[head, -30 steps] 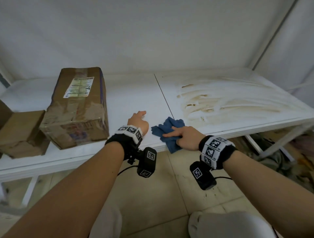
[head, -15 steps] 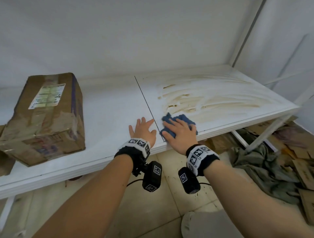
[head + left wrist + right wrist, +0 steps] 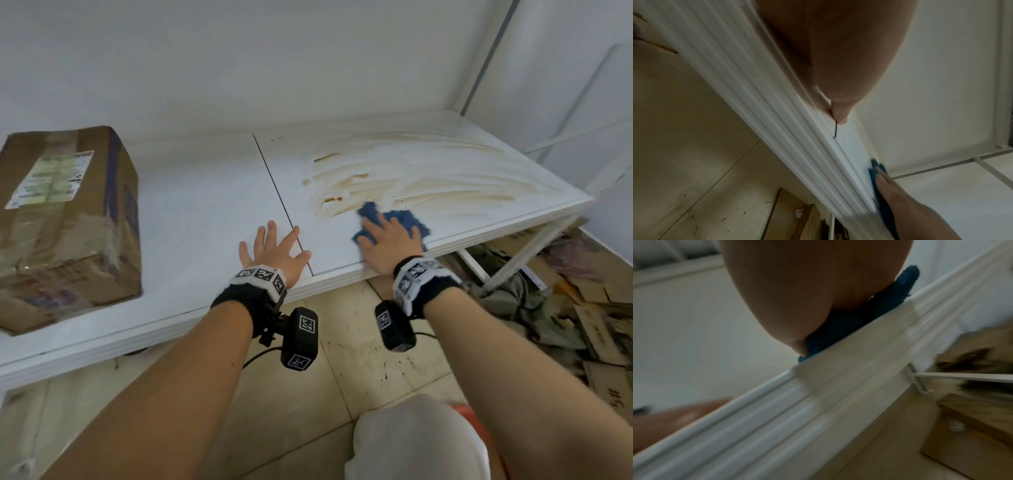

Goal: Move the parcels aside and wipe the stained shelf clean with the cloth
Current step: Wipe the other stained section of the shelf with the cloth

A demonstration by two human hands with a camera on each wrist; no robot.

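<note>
A blue cloth (image 3: 406, 217) lies on the white shelf (image 3: 205, 205) at the near edge of a brown smeared stain (image 3: 411, 181). My right hand (image 3: 388, 236) presses flat on the cloth with straight fingers. Beside it, my left hand (image 3: 274, 248) rests flat with spread fingers on the shelf, over the dark seam between the two boards. A taped brown parcel (image 3: 68, 219) with a label sits at the far left of the shelf. The right wrist view shows the cloth (image 3: 879, 309) squeezed under my palm at the shelf edge; in the left wrist view the cloth (image 3: 874, 170) shows under my right fingers.
White walls close the shelf at back and right. A metal upright (image 3: 486, 58) stands in the back right corner. Below the shelf's right end lie crumpled fabric (image 3: 513, 308) and flattened cardboard (image 3: 603, 329) on the tiled floor (image 3: 308, 394).
My right hand slid the cloth rightward from the seam to the stain's edge and now lies flat on it. My left hand flattened and spread. The view swung right; a second parcel left sight.
</note>
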